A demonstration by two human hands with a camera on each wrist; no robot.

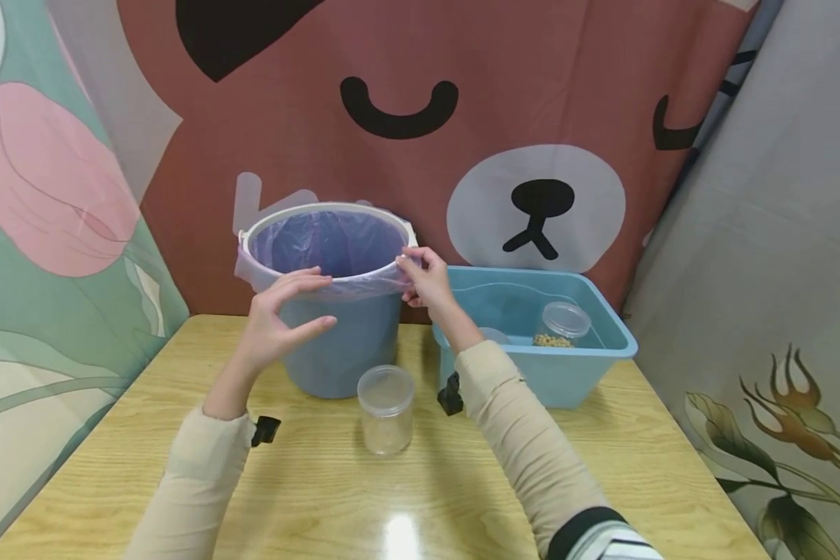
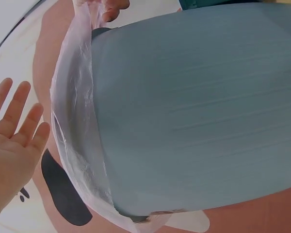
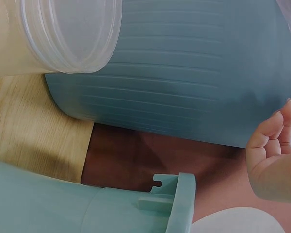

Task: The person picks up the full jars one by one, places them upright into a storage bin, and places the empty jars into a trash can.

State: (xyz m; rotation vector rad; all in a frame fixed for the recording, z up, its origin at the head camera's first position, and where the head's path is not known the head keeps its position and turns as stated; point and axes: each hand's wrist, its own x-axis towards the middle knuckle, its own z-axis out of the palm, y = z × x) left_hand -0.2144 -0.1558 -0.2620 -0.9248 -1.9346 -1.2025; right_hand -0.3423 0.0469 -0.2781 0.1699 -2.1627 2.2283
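A blue-grey trash bin (image 1: 343,350) with a white rim ring (image 1: 329,206) stands on the table, lined with a thin purple bin liner (image 1: 322,241) folded over its rim. At the rim's right side my right hand (image 1: 428,284) pinches the liner's edge between thumb and fingers. My left hand (image 1: 276,323) is at the front left of the rim, thumb and fingers spread. In the left wrist view that hand (image 2: 12,145) appears open beside the folded liner (image 2: 77,126), holding nothing. The right wrist view shows curled fingers (image 3: 276,133) close to the bin's side.
A clear lidded plastic jar (image 1: 386,412) stands on the wooden table (image 1: 308,482) in front of the bin. To the right is a light-blue tub (image 1: 532,373) holding a clear jar (image 1: 563,323) with small yellowish pieces inside. A printed curtain (image 1: 392,171) hangs behind.
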